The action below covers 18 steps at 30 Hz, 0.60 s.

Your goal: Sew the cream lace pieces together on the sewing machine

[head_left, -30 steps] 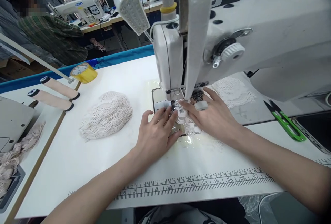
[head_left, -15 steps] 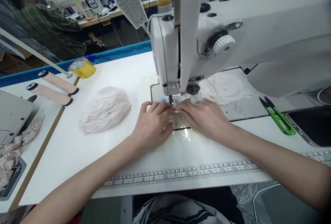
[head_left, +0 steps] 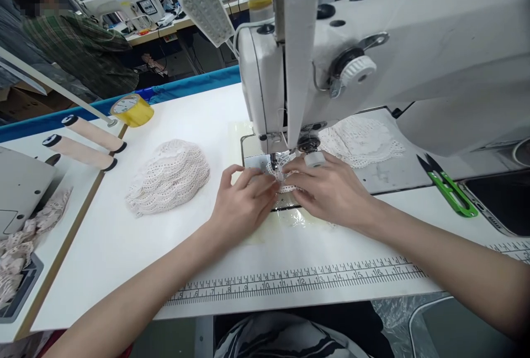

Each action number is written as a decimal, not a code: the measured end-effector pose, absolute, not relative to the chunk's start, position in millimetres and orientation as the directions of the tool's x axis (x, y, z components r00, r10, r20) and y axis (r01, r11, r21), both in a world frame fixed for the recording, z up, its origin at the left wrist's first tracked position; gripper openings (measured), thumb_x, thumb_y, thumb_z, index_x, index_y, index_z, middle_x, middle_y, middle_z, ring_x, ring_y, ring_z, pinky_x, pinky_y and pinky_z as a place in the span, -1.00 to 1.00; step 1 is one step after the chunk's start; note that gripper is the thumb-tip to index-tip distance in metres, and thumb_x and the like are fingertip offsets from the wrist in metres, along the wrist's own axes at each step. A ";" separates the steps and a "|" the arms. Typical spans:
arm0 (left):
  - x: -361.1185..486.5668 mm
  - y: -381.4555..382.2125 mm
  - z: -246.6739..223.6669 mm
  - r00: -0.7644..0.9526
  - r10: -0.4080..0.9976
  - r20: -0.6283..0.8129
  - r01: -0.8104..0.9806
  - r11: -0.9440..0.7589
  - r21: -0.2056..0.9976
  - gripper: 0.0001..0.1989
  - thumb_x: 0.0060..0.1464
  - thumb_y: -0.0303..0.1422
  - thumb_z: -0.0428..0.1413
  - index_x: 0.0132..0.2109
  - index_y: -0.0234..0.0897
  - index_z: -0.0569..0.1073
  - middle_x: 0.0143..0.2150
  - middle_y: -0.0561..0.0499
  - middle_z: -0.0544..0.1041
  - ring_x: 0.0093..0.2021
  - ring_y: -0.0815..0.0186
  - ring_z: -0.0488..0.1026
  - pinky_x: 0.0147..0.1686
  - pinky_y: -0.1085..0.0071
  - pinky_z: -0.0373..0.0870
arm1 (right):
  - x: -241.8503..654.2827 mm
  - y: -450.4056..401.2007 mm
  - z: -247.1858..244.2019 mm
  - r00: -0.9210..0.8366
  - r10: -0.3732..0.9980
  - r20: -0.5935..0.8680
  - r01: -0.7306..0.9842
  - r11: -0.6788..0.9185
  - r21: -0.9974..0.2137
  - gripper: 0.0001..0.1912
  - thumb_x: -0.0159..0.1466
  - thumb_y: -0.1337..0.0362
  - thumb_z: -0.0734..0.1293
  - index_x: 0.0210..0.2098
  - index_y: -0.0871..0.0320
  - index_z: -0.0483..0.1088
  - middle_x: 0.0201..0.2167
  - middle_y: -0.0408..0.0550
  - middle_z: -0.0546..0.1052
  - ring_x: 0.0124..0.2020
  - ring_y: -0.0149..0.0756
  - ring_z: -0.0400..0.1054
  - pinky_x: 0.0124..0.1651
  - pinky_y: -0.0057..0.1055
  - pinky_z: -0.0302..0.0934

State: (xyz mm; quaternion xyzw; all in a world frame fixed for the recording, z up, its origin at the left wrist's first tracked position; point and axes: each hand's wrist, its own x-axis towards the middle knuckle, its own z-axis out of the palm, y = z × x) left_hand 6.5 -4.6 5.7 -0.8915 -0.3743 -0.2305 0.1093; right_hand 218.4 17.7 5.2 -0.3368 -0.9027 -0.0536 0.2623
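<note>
A strip of white lace point(head_left: 271, 168) lies under the presser foot point(head_left: 274, 160) of the white sewing machine point(head_left: 260, 87). My left hand point(head_left: 245, 195) is on the near left side of the needle, fingers bent and closed, its fingertips pinching the lace edge. From the right, my right hand point(head_left: 333, 186) grips the same lace, its thumb and fingers meeting just in front of the needle. Both sets of fingertips nearly touch and partly cover the lace. Behind the right hand, more lace fabric point(head_left: 356, 140) spreads over the machine bed.
A lace pile point(head_left: 169, 176) sits left on the white table point(head_left: 124, 261). Green thread snips point(head_left: 453, 192) and a phone point(head_left: 499, 198) lie right. Yellow tape point(head_left: 138, 111) and thread cones point(head_left: 80, 151) stand at the far left. Another person point(head_left: 78, 49) works beyond the blue edge.
The lace at the needle shows more now and has come toward me. My left hand's fingers have drawn in and bent; my right hand's fingers have shifted slightly.
</note>
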 end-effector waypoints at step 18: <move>4.7 -7.7 4.9 0.646 0.568 0.511 0.714 -0.686 -0.141 -0.82 0.20 -0.39 0.13 -0.07 -0.14 0.55 -0.07 0.05 0.61 -0.06 0.21 0.47 0.06 0.14 0.13 | 217.4 18.6 5.5 -0.647 0.556 0.522 0.644 0.765 -0.015 -0.75 0.29 0.42 0.25 -0.17 0.12 0.55 -0.25 -0.12 0.64 -0.23 -0.26 0.44 -0.04 -0.26 0.19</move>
